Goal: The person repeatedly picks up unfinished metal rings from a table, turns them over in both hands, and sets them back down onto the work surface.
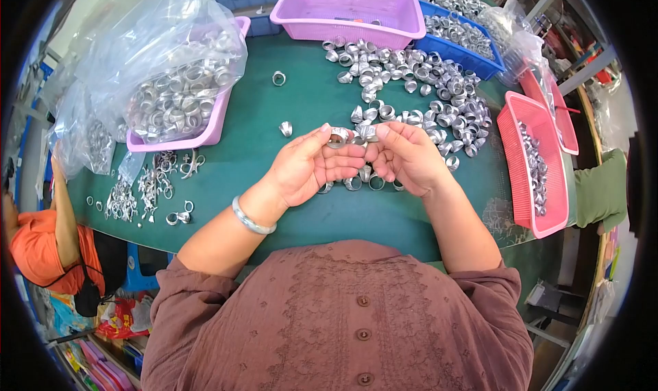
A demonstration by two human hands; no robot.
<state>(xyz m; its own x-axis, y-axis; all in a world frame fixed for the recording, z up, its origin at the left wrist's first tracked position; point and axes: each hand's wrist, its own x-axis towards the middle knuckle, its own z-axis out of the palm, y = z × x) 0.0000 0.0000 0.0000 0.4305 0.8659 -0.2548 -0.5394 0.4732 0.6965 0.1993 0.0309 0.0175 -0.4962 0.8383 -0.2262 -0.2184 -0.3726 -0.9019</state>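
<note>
Both my hands are raised over the green table, close together. A silver metal ring is pinched between the thumb and fingers of my left hand. My right hand pinches another silver ring right beside it; whether the two rings touch I cannot tell. Several rings lie on the table just below my fingers, partly hidden by them. Beyond and to the right of my hands spreads a loose heap of silver rings. Two single rings, one a nearer ring and one a farther ring, lie left of the heap.
At the far left, a pink basket holds rings in clear plastic. Small metal pieces lie nearer. A purple basket and a blue tray stand behind, a red basket at right. People sit at the left and right.
</note>
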